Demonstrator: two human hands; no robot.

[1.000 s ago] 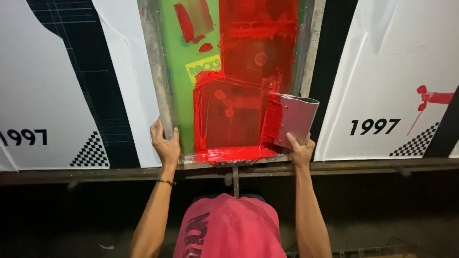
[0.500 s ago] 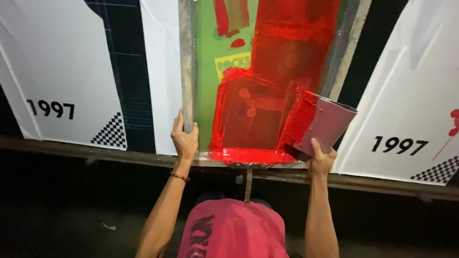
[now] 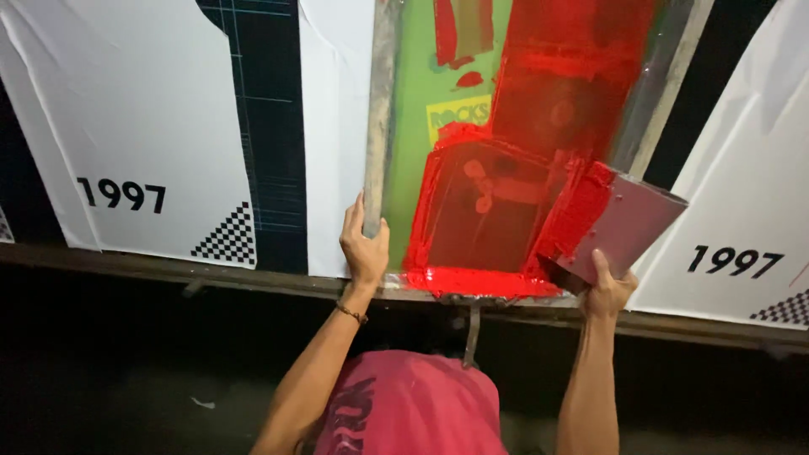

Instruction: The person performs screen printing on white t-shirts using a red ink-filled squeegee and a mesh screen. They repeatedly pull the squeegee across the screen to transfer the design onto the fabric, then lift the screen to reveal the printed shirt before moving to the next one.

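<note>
A printing screen with a grey frame (image 3: 377, 126) and green mesh lies on the long table, its right half flooded with red ink (image 3: 539, 101). My left hand (image 3: 364, 248) grips the near left corner of the frame. My right hand (image 3: 607, 291) holds a wide squeegee (image 3: 628, 223) by its lower corner. The squeegee is tilted, and its ink-covered edge (image 3: 573, 211) rests against the right side of the screen. A thick line of red ink (image 3: 480, 282) lies along the screen's near edge.
White fabric panels with black numerals and checker patches lie on both sides, one at the left (image 3: 126, 109) and one at the right (image 3: 742, 185). A metal rail (image 3: 168, 270) runs along the table's near edge. My pink shirt (image 3: 413, 413) fills the bottom centre.
My right hand has tilted the squeegee and drawn it out toward the screen's lower right corner. My left hand stays on the frame. The view has shifted sideways.
</note>
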